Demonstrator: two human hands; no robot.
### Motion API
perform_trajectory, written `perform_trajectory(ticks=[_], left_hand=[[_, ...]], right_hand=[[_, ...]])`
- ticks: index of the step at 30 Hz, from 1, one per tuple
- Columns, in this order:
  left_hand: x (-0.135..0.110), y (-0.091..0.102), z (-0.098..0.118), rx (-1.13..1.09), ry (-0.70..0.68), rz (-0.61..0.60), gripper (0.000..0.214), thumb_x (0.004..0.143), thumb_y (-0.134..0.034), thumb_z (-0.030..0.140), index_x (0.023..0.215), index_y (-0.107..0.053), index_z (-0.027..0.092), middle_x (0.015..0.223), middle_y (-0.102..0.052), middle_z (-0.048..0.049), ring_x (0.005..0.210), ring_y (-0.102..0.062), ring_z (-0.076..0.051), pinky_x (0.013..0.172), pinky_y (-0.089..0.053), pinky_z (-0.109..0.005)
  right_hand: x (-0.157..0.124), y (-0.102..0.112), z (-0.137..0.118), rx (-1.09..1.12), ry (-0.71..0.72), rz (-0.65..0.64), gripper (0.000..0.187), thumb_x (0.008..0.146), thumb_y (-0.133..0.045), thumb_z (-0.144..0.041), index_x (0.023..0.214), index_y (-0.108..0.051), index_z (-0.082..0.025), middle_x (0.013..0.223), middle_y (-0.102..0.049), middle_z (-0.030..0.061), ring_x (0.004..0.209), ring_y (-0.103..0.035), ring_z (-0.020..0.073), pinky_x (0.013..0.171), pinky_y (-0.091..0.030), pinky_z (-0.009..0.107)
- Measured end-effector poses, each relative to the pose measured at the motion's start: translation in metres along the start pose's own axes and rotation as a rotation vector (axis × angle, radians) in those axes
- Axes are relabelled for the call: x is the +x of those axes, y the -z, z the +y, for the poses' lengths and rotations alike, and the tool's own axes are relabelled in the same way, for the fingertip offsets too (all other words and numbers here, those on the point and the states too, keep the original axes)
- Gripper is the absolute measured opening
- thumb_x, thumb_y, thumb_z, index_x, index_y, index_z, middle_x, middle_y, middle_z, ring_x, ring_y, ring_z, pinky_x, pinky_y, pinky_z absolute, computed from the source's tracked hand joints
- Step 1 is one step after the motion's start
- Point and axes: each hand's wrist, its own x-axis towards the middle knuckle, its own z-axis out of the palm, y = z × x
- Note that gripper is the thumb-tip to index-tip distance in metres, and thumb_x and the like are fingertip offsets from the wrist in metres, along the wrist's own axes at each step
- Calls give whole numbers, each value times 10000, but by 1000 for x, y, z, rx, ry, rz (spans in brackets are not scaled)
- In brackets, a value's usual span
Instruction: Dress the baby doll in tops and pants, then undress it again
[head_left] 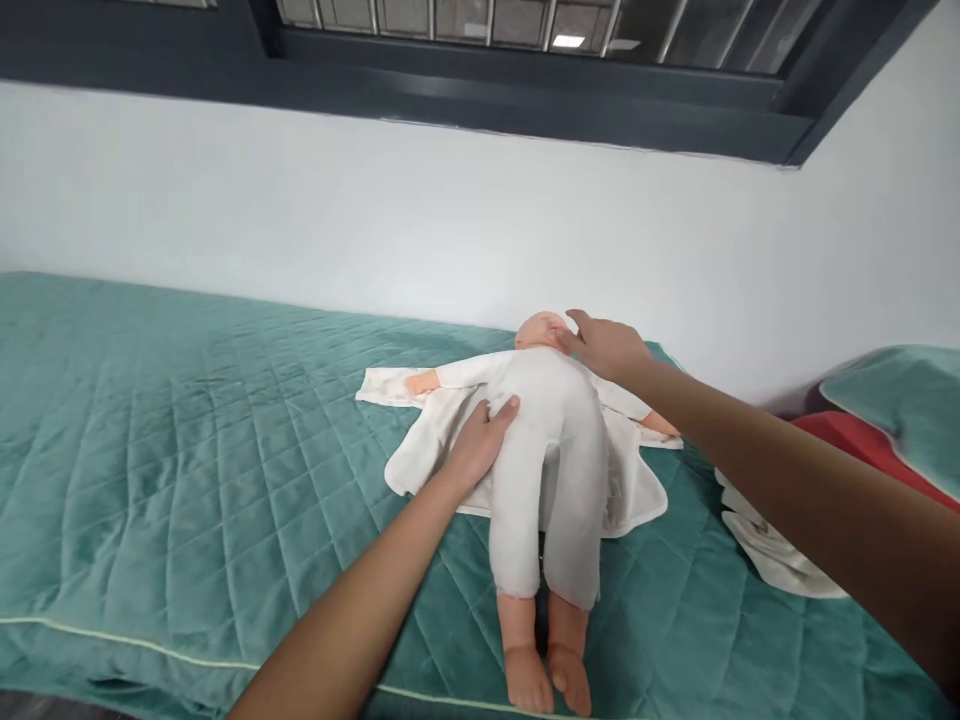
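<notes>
A baby doll (551,400) with a white cloth body lies on its back on the bed, its bare feet toward me and its head (538,330) near the wall. Spread beneath it is an open white baby jacket (427,445), with the sleeves out to both sides under the doll's arms. My left hand (480,445) grips the doll's side at the waist, thumb on top and the other fingers partly hidden. Up by the doll's head is my right hand (607,345), its fingers apart and their tips at the face; whether they press on it I cannot tell.
A green quilted cover (225,450) lies over the bed, with a pale piping edge at the front. White folded cloth (780,545), a red cloth (855,440) and a green pillow (900,390) are at the right. Behind stand a white wall (375,220) and a dark-framed barred window (487,85).
</notes>
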Motion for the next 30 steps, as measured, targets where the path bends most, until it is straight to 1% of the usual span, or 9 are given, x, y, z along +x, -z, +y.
perform_trajectory(ticks=[3,4,6,9,12,16,20,24,30], left_hand=[[5,7,5,565,-115,179,473,974,-411,578,920,-661,180,968,-709,-175,998,-655,-329,898,-467,-454],[6,11,6,717,-189,187,448,999,-378,519,904,-659,183,970,-704,-166,1002,-643,-319,912,-458,-454],[6,21,6,957,-293,212,373,1014,-373,401,927,-665,186,1016,-693,-153,1053,-609,-310,943,-440,-451],[7,36,-1,1182,-231,281,225,964,-467,264,1035,-666,189,1111,-667,-150,1136,-559,-325,942,-435,-462],[11,46,-9,1234,-94,317,250,924,-522,224,1144,-633,185,1188,-635,-164,1171,-538,-346,909,-450,-476],[22,55,-13,1153,-81,332,194,937,-485,190,1057,-637,185,1135,-647,-168,1138,-560,-329,853,-464,-432],[33,67,-16,840,-80,463,118,896,-519,147,926,-608,219,966,-685,-94,936,-620,-264,730,-436,-347],[37,81,-21,352,-71,646,36,832,-615,203,806,-591,208,778,-641,-11,730,-578,-175,704,-411,-291],[37,89,-22,-100,-63,644,114,705,-648,140,811,-626,177,742,-609,26,673,-542,-116,671,-411,-241]], right_hand=[[-3,-7,-38,-17,201,114,429,1010,-379,-411,1319,-566,-179,1256,-658,143,1148,-600,301,951,-453,412],[-4,-14,-56,-8,283,112,403,994,-419,-364,1313,-568,-168,1296,-633,142,1193,-569,291,983,-438,401],[-4,-33,-91,-54,474,5,412,947,-512,-316,1326,-561,-163,1372,-581,142,1245,-520,296,1020,-415,410],[3,-63,-130,-165,525,-138,414,903,-577,-268,1299,-569,-146,1392,-565,163,1310,-464,334,1045,-384,456],[15,-81,-146,-192,483,-196,316,901,-587,-277,1184,-624,-139,1269,-643,176,1226,-541,351,1009,-402,470],[20,-80,-139,-169,454,-211,314,928,-555,-385,1146,-626,-171,1141,-705,146,1010,-650,320,839,-466,409],[14,-64,-121,-57,395,-184,352,923,-535,-494,1135,-622,-228,1092,-729,87,905,-664,284,706,-445,343],[8,-53,-107,77,379,-189,367,890,-569,-560,1072,-647,-252,1025,-738,42,869,-652,257,688,-413,320],[-1,-51,-106,-3,477,-203,569,916,-424,-734,1001,-682,-234,1042,-737,79,918,-649,282,725,-395,336]])
